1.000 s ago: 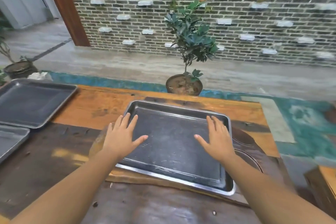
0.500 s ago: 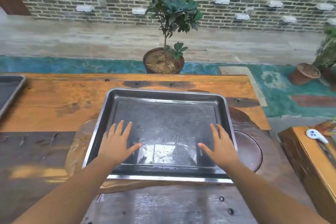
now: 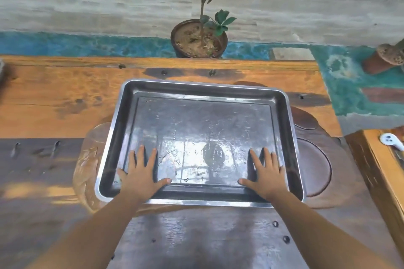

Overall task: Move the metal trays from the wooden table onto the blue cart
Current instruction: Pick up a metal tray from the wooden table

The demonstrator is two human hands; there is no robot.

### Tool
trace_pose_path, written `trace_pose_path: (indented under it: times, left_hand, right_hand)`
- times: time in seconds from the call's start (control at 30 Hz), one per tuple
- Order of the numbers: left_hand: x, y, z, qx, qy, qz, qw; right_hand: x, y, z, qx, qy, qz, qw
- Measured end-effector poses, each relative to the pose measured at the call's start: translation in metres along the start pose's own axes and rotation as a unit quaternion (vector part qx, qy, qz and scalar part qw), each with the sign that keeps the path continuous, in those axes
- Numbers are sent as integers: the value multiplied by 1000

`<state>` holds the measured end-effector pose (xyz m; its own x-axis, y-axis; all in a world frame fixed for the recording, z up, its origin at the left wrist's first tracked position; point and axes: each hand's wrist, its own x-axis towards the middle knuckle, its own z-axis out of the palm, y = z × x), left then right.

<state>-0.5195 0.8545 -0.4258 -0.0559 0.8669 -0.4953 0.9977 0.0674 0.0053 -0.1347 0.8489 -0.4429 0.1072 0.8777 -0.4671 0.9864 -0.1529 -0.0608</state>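
A shiny rectangular metal tray (image 3: 201, 91) lies flat on the wooden table (image 3: 54, 98), squarely in front of me. My left hand (image 3: 141, 173) rests palm down inside the tray near its near-left corner, fingers spread. My right hand (image 3: 265, 173) lies flat the same way near the near-right corner. Neither hand grips the rim. The blue cart is not in view.
A potted plant (image 3: 199, 37) stands on the floor just beyond the table's far edge. A second pot (image 3: 384, 57) sits at the far right. A low wooden piece (image 3: 380, 172) with a white object (image 3: 391, 141) on it stands to the right of the table.
The view has swung right and tilted down, so the trays at the left have left the frame. Both hands have slid toward the tray's near edge.
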Motion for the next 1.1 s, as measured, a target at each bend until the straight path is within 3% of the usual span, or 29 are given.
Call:
trace_pose_path:
  times: [0.7, 0.97, 1.1]
  left_hand:
    - [-42, 24, 13, 15, -14, -34, 999]
    - [-17, -10, -31, -46, 98, 5, 994]
    - [-11, -28, -56, -45, 175, -45, 983]
  right_hand:
    - [-19, 21, -4, 19, 2, -39, 999]
    - [-6, 52, -47, 103, 154, -14, 983]
    - [0, 72, -53, 113, 168, 24, 979]
